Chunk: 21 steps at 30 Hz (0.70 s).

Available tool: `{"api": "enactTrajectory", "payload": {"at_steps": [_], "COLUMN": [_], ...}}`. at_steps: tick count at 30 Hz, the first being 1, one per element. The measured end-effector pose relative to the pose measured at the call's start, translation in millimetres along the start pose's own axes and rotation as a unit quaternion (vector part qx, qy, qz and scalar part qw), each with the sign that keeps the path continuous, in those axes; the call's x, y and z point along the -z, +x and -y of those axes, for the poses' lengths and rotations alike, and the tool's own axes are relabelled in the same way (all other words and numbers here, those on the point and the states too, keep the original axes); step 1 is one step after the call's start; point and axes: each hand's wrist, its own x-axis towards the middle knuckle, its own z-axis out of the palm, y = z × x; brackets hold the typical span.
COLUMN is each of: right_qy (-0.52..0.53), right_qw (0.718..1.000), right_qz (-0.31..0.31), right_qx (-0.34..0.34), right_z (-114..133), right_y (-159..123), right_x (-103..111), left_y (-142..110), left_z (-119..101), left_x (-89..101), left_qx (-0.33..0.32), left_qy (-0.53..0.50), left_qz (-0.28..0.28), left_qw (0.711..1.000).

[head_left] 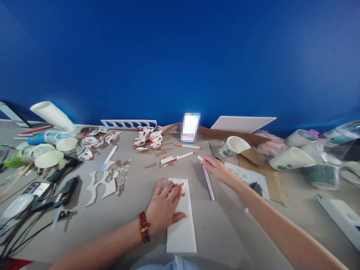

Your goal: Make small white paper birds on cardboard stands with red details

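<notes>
My left hand (165,205) lies with fingers spread on a long white board strip (182,236), wearing a bracelet of dark red beads. Small red and brown scraps (183,194) show on the strip by its fingertips. The fingers of my right hand (216,168) are closed over the upper part of a slim lilac stick (209,185); a white tip pokes out past the fingertips. Whether tip and stick are one piece, I cannot tell. Left of that hand lies a white-and-red marker (184,155). Scissors (212,150) rest just behind the right hand.
White bird-shaped cutouts (147,138) are grouped at the back. Cut board remnants (102,185) and a hot glue gun (60,193) lie to the left. Paper cups (237,145), brown cardboard (274,183) and a white case-like box (339,217) are on the right. A lit phone (191,127) stands against the blue wall.
</notes>
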Motion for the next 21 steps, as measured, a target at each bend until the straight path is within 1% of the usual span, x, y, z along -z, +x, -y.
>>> {"api": "enactTrajectory", "payload": {"at_steps": [7,12,16,19,21], "right_qy": [-0.061,-0.079,-0.079,-0.093,-0.138], "right_qw": [0.997,0.995,0.996,0.996,0.99], "right_qz": [-0.043,-0.051,-0.037,-0.014,-0.004], "right_qx": [0.011,0.018,0.031,0.009,-0.019], "right_z": [0.6,0.4,-1.5,-1.8,0.1], "right_y": [-1.3,-1.3,-3.1,-2.6,-0.5], "right_x": [-1.7,-3.9,-1.4,2.7,5.6], "left_y": [-0.3,-0.2,-0.2,-0.4,-0.6], "left_z": [-0.3,-0.7,-0.6,-0.2,0.1], "left_x": [0.6,1.3,1.0,0.3,-0.3], "left_qx": [0.003,0.005,0.002,0.0,-0.001], "left_qy": [-0.007,-0.012,-0.009,-0.001,0.01], "left_qz": [-0.004,0.0,0.0,-0.003,-0.002], "left_qw": [1.0,1.0,1.0,1.0,1.0]}}
